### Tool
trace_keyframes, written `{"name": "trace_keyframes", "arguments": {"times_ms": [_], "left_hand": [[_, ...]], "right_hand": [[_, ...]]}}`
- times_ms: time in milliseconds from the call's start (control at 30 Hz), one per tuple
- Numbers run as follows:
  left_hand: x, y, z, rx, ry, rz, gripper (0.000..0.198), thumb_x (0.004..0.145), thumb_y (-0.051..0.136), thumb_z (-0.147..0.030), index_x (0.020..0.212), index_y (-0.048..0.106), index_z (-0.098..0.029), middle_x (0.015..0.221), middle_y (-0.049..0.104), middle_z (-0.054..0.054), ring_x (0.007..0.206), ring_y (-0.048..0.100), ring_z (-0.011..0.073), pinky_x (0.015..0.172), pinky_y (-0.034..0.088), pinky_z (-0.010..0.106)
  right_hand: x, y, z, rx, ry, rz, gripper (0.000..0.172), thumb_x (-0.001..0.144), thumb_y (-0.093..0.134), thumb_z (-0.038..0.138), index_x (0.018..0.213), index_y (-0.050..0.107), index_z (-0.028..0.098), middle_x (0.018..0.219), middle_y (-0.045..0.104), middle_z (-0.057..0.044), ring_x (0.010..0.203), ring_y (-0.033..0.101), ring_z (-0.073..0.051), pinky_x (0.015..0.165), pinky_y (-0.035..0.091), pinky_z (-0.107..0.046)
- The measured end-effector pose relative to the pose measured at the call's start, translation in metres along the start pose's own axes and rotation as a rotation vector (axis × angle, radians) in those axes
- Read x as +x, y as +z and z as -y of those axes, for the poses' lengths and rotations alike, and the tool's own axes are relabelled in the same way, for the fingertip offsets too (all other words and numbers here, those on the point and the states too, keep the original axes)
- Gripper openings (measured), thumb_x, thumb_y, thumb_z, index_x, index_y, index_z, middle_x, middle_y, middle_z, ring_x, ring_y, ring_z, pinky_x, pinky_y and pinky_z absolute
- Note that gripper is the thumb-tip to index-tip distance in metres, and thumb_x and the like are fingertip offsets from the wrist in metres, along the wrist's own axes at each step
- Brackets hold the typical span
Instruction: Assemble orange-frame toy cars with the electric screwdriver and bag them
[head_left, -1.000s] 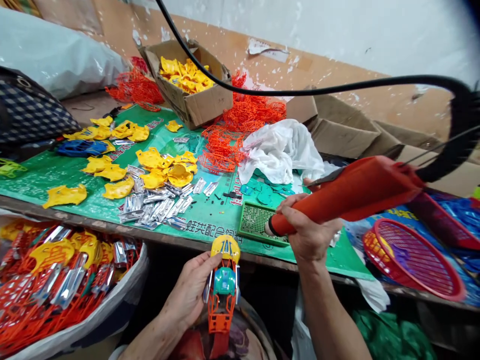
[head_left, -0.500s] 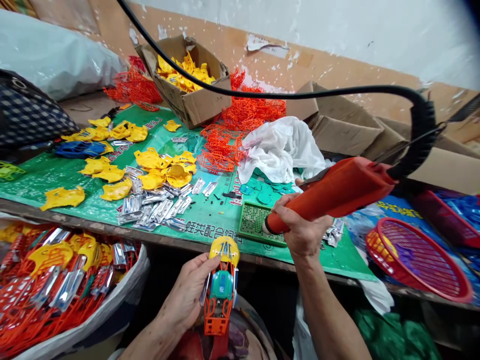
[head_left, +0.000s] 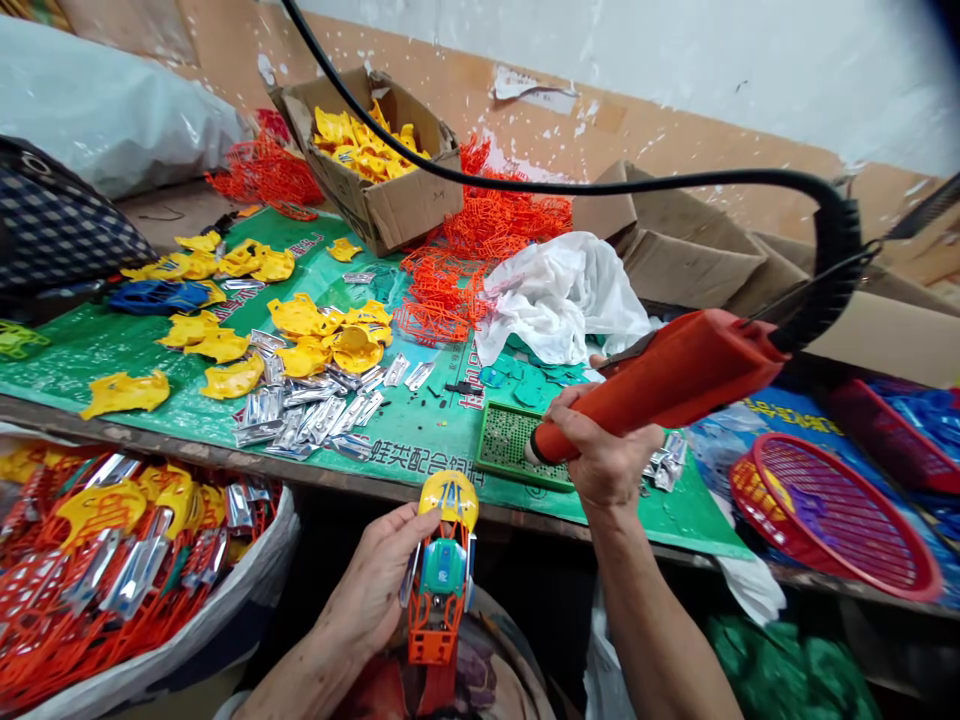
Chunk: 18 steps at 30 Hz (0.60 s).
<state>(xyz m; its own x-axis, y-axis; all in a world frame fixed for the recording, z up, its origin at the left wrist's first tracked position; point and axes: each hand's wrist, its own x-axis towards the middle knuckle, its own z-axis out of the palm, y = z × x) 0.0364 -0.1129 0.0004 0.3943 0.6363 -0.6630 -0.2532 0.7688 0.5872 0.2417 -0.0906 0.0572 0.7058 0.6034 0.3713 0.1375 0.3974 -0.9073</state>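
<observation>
My left hand (head_left: pixel 382 565) is closed on the left side of a toy car body (head_left: pixel 444 568), just in front of the table edge. This body has a yellow front, an orange frame, a teal middle piece and silver side strips. My right hand (head_left: pixel 611 455) wraps round a red electric screwdriver (head_left: pixel 667 375), with a thick black cable at its back end. The screwdriver's nose points down left over a shallow green tray (head_left: pixel 491 468) full of small holes; its tip is too blurred to make out. Silver parts (head_left: pixel 319 420) and yellow shells (head_left: pixel 330 340) lie left of the tray.
A large bag (head_left: pixel 255 590) of orange, yellow and silver parts stands at the lower left. Behind are a cardboard box (head_left: pixel 409 215) of yellow shells, orange frames (head_left: pixel 442 290) and a white cloth (head_left: pixel 562 300). A pink basket (head_left: pixel 847 540) sits at right. The black cable (head_left: pixel 540 187) arches overhead.
The back end of the screwdriver has shifted slightly left, and the cable has swung a little with it. Both hands keep their hold; the toy car body has barely moved.
</observation>
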Motion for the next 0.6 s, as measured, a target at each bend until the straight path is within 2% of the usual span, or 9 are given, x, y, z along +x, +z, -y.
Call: {"name": "trace_keyframes", "arguments": {"times_ms": [233,433,600], "left_hand": [[0.002,-0.005,0.003,-0.014,-0.002,0.016,0.028,0.068,0.079,-0.030,0.084,0.066,-0.010,0.070,0.072,0.009,0.055,0.065,0.0183,0.054,0.054,0.031],[0.001,0.000,0.001,-0.066,-0.008,0.016,0.027,0.062,0.082,-0.027,0.076,0.067,-0.010,0.064,0.070,0.006,0.050,0.061,0.0136,0.051,0.053,0.027],[0.001,0.003,0.003,-0.096,0.029,0.001,0.028,0.059,0.083,-0.028,0.072,0.069,-0.009,0.062,0.070,0.005,0.049,0.060,0.0122,0.050,0.051,0.023]], "right_hand": [[-0.003,0.003,0.004,0.023,0.011,0.015,0.017,0.055,0.074,0.012,0.067,0.063,0.017,0.062,0.064,0.003,0.053,0.058,-0.014,0.057,0.049,-0.033],[0.000,0.002,0.002,0.019,-0.019,0.020,0.016,0.056,0.076,0.013,0.066,0.064,0.017,0.063,0.064,0.002,0.054,0.057,-0.015,0.056,0.048,-0.033],[-0.002,0.007,0.021,0.113,-0.016,0.024,0.022,0.058,0.075,0.011,0.074,0.062,0.019,0.062,0.063,0.003,0.052,0.057,-0.015,0.055,0.048,-0.033]]}}
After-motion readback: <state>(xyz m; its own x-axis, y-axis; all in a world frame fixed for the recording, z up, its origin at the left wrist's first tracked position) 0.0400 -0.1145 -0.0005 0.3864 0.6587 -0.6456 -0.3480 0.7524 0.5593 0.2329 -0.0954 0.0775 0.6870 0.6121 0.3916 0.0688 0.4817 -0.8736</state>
